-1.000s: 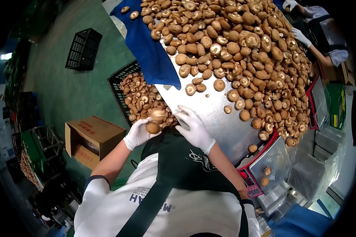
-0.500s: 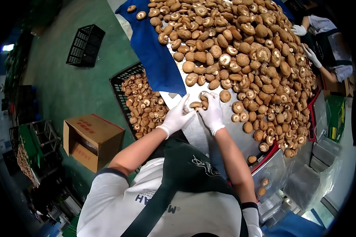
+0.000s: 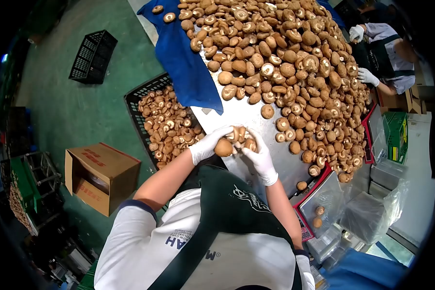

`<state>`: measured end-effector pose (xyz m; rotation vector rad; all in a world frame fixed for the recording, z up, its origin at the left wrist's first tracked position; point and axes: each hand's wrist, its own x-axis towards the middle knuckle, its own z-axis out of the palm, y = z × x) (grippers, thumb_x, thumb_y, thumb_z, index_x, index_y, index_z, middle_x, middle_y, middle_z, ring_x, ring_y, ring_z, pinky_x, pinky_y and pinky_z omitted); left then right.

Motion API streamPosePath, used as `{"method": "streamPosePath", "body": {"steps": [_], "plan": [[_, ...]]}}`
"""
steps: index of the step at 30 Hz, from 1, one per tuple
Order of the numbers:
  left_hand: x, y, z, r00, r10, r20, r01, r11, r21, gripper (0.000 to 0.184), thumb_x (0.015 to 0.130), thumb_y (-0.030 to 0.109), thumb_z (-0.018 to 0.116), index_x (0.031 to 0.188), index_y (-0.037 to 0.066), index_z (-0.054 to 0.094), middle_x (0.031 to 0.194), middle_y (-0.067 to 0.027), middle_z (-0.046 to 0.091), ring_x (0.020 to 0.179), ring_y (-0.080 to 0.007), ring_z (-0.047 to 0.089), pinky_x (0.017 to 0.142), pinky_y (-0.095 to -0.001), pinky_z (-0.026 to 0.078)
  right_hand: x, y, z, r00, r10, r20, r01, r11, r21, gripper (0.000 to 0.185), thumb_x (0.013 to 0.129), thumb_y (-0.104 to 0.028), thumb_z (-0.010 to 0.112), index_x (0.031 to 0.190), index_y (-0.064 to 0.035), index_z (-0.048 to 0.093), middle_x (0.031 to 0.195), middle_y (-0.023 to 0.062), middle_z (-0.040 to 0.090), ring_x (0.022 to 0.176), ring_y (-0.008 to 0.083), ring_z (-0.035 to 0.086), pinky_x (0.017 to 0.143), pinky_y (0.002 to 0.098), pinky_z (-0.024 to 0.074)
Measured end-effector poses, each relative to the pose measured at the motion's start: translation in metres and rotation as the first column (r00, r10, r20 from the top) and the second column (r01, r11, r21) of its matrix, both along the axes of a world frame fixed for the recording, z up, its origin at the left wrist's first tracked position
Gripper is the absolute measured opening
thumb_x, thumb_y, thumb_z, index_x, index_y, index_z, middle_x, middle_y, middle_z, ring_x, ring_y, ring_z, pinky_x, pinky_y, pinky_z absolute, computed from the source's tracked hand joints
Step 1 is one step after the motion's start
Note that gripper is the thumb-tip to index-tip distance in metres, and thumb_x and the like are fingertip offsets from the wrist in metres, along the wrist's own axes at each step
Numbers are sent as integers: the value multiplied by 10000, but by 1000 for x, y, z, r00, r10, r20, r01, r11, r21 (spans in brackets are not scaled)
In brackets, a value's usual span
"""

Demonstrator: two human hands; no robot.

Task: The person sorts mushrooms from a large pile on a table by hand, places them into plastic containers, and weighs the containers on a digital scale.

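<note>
Several brown mushrooms (image 3: pixel 223 148) are cupped between my two white-gloved hands, just over the near edge of the metal table (image 3: pixel 270 166). My left hand (image 3: pixel 211 144) curls around their left side, and my right hand (image 3: pixel 260 157) closes on them from the right. Some caps face up, while others show pale stems. Parts of the fingers are hidden behind the mushrooms. Beyond my hands spreads a large heap of mushrooms (image 3: pixel 299 72) on the table. A black crate (image 3: pixel 134 108) full of smaller mushrooms stands beside my left forearm.
A blue cloth (image 3: pixel 188 72) drapes over the table's left edge. On the green floor are an open cardboard box (image 3: pixel 104 176) and a black crate (image 3: pixel 93 57). Scales with a metal plate (image 3: pixel 326 200) and plastic containers (image 3: pixel 372 212) stand at right. A gloved co-worker (image 3: pixel 384 58) is across the heap.
My hands have lifted the mushrooms from the tabletop and drawn them slightly toward my body, gathered together. The co-worker's hands have shifted. The whole view has moved a little.
</note>
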<state>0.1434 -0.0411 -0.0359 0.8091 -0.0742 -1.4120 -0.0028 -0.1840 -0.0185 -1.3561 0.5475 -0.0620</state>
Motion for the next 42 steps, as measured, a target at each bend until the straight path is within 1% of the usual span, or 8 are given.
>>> {"method": "streamPosePath", "body": {"steps": [9, 15, 19, 25, 31, 32, 35, 42], "plan": [[2, 106, 21, 959, 143, -244, -198, 956, -217, 596, 1011, 449, 355, 1415, 14, 408, 1193, -150, 597, 864, -224, 636, 698, -334, 550, 30, 53, 36, 970, 175, 172, -245, 689, 682, 648, 905, -139, 622, 1481, -12, 354, 1299, 100, 556, 1015, 111, 568, 838, 276, 475], [6, 192, -59, 881, 237, 409, -457, 646, 611, 741, 968, 411, 558, 1515, 41, 222, 1055, -209, 671, 935, -270, 677, 798, -392, 565, 40, 98, -13, 878, 419, -230, -467, 856, -222, 556, 891, -74, 602, 1431, -97, 471, 1144, 70, 616, 983, 155, 573, 882, 262, 470], [1, 173, -44, 918, 245, 311, -375, 791, 484, 626, 1007, 345, 504, 1499, 37, 267, 1121, -199, 644, 970, -269, 665, 791, -371, 567, 26, 76, -25, 962, 164, -219, -177, 983, -41, 501, 926, -94, 592, 1409, -35, 473, 1131, 81, 622, 1040, 179, 580, 907, 262, 472], [-1, 104, -2, 984, 16, 179, -69, 954, 292, 441, 980, 260, 558, 1369, 69, 482, 1128, -139, 634, 874, -221, 658, 768, -315, 558, 41, 76, 38, 853, 503, -143, -521, 839, -158, 649, 931, -216, 562, 1503, -45, 310, 1409, 239, 485, 1310, 337, 480, 1088, 359, 368], [27, 110, -1, 987, 93, 134, -144, 881, 450, 191, 955, 142, 544, 1107, 35, 585, 946, -98, 635, 815, -212, 649, 737, -338, 571, 18, -26, 2, 968, -18, -251, -142, 781, -607, 456, 899, -155, 531, 1328, -1, 521, 1308, 245, 549, 1238, 352, 505, 1069, 411, 383], [32, 112, -7, 983, 90, 162, -154, 883, 444, 201, 959, 146, 538, 1119, 35, 589, 981, -104, 643, 849, -215, 655, 757, -336, 571, 10, -50, 0, 976, -176, -129, -39, 443, -896, 449, 840, -116, 567, 1276, -10, 559, 1232, 233, 580, 1112, 371, 550, 980, 456, 429], [40, 88, 19, 977, 174, 125, -213, 846, 488, 315, 993, 252, 490, 1220, 61, 596, 1158, -118, 653, 994, -210, 663, 835, -329, 561, -15, -108, -30, 956, -273, -103, -72, 123, -990, 425, 798, -111, 627, 1217, -38, 606, 1175, 158, 610, 1062, 341, 552, 926, 448, 426], [60, 27, 45, 970, 147, -194, -111, 976, 185, 465, 1000, 224, 409, 1405, -4, 410, 1284, -263, 568, 959, -276, 648, 839, -344, 553, -17, -116, -39, 953, -303, -8, 88, 302, -949, 257, 879, -129, 630, 1123, -54, 656, 1097, 107, 646, 1038, 314, 575, 928, 418, 431]]}}
